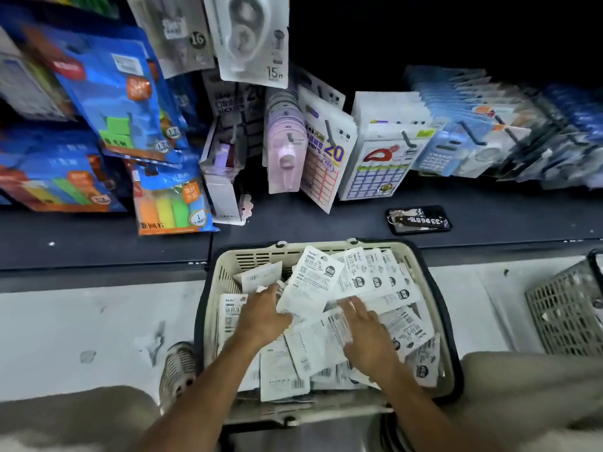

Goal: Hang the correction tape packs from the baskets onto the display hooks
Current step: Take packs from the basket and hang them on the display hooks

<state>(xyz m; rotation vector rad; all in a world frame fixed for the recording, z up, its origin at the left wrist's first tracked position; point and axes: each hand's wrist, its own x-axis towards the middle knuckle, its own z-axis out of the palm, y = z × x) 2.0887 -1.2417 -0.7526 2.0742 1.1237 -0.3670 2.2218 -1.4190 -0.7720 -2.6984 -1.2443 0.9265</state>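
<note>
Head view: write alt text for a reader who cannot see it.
Both hands, left hand and right hand, reach into a cream basket full of white correction tape packs on the floor. Behind it, a dark shelf holds a phone below hanging stationery packs.

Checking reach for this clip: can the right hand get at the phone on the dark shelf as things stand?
Probably yes. The right hand rests open on the packs in the basket, and the phone lies just beyond the basket's far rim, uncovered, with nothing between.
</note>
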